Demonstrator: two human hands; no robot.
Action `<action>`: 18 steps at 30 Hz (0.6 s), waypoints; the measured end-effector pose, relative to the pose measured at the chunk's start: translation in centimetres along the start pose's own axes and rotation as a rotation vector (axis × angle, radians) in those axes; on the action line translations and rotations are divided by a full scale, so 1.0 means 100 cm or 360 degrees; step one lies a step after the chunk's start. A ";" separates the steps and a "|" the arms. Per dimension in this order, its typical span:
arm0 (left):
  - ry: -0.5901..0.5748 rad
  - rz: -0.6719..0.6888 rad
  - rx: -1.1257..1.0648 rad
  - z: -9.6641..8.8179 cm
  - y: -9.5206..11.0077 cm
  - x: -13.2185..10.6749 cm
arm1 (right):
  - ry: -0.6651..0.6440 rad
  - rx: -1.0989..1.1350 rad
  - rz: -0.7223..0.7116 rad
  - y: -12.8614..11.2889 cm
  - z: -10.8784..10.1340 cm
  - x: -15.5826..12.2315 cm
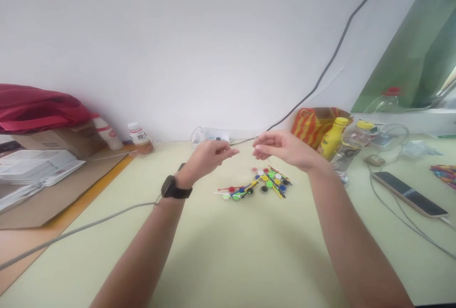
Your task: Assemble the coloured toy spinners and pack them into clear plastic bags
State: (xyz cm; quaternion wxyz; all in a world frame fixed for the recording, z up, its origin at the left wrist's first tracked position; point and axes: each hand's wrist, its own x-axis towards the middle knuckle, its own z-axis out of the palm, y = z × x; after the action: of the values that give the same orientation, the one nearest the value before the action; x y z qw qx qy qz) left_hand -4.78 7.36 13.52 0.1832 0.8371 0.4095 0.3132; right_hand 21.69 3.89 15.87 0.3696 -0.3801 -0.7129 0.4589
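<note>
My left hand (210, 155), with a black watch (173, 187) on its wrist, is raised above the pale green table (228, 251) with its fingers pinched together. My right hand (281, 149) faces it a little to the right, fingers also pinched. What the fingertips hold is too small to make out. Below the hands lies a pile of small coloured round pieces and thin sticks (260, 183) on the table.
A phone (409, 194) with a cable lies at the right. A yellow bottle (333, 138), a clear bottle (352, 149) and an orange striped bag (308, 125) stand behind my right hand. A small bottle (139, 138), a cardboard box (57, 139), white trays (35, 165) and a grey cable (81, 225) are at the left.
</note>
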 end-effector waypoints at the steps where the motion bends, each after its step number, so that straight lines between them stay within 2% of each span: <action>1: -0.0002 0.0019 0.0021 0.000 0.001 0.000 | -0.0051 0.0008 0.0015 -0.002 0.001 -0.001; 6: -0.0020 0.0133 0.0074 0.000 0.008 -0.001 | -0.0369 -0.0155 0.0032 -0.004 0.002 -0.002; 10: -0.0115 0.0202 -0.0021 0.000 0.015 -0.001 | -0.0715 -0.0246 -0.0082 0.001 0.005 0.002; 14: -0.0339 0.0182 -0.0026 -0.008 0.021 -0.005 | -0.0832 -0.0434 -0.0176 0.006 0.006 0.006; 18: -0.0677 0.0024 0.0018 -0.017 0.018 -0.011 | -0.0939 -0.0609 -0.0162 0.005 0.008 0.003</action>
State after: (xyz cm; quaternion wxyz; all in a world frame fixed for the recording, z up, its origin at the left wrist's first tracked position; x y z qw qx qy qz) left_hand -5.35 5.48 15.39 0.2583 0.8884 0.3571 0.1284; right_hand 20.97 4.05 15.22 0.0923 -0.2575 -0.8800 0.3882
